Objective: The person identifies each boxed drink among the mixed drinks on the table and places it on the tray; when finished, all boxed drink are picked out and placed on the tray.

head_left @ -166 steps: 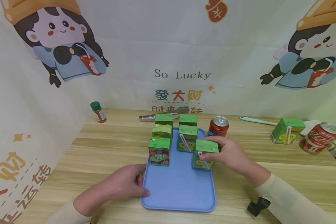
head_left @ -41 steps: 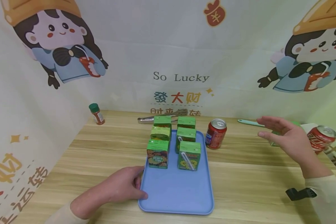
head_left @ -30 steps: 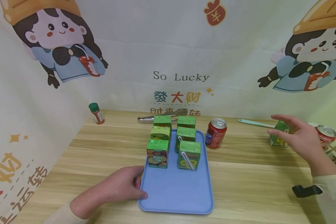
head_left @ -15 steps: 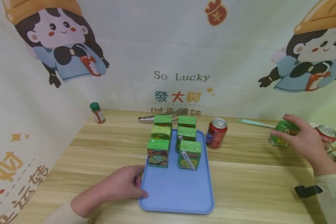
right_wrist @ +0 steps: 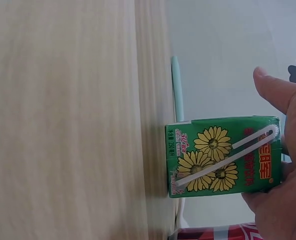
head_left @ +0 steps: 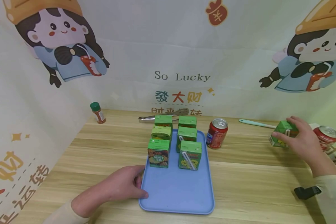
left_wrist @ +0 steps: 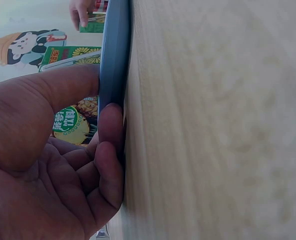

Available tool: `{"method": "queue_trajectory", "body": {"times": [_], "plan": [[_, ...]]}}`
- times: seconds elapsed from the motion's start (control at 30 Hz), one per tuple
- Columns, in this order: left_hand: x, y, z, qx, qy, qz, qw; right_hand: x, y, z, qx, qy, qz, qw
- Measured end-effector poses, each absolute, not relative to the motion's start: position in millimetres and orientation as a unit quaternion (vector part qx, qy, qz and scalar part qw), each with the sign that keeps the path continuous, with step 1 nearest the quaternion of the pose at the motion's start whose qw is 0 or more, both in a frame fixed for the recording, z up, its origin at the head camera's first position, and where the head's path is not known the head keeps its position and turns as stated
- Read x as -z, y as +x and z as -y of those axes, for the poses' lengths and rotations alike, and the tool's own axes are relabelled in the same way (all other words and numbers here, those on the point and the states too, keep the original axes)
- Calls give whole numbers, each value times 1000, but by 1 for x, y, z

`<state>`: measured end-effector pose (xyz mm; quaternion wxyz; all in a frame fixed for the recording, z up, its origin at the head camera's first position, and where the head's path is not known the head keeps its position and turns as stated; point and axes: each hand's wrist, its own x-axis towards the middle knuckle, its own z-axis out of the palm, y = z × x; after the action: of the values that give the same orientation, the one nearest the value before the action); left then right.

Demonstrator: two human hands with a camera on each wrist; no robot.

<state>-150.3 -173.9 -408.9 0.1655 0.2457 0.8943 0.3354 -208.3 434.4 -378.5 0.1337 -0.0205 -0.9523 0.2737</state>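
Observation:
My left hand (head_left: 126, 183) grips the left rim of a blue tray (head_left: 176, 193), thumb on top and fingers curled against the side in the left wrist view. On the tray stand several green juice cartons in two columns, the front ones being a pineapple-print carton (head_left: 158, 153) and a flower-print carton (head_left: 189, 155) with a straw. At the far right, my right hand (head_left: 303, 143) reaches over another flower-print juice carton (right_wrist: 222, 157) standing on the table. The right wrist view shows the thumb apart from that carton; the other fingers are partly hidden behind it.
A red can (head_left: 217, 133) stands right of the tray. Another red can (head_left: 326, 137) is behind the right hand. A mint-handled utensil (head_left: 256, 123) lies along the back. Metal tongs (head_left: 148, 119) lie behind the cartons, and a green-capped spice jar (head_left: 98, 112) stands back left.
The right hand has let go of the front-right carton, now further left on the tray, and moved right to the carton by the far can. The left hand keeps its hold on the tray.

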Motion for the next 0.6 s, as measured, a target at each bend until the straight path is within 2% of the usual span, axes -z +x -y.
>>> {"method": "queue_trajectory", "body": {"times": [0.6], "plan": [[408,-151,173,-334,250,-893,166,382,-207,-434,-273,-40,948,157]]}}
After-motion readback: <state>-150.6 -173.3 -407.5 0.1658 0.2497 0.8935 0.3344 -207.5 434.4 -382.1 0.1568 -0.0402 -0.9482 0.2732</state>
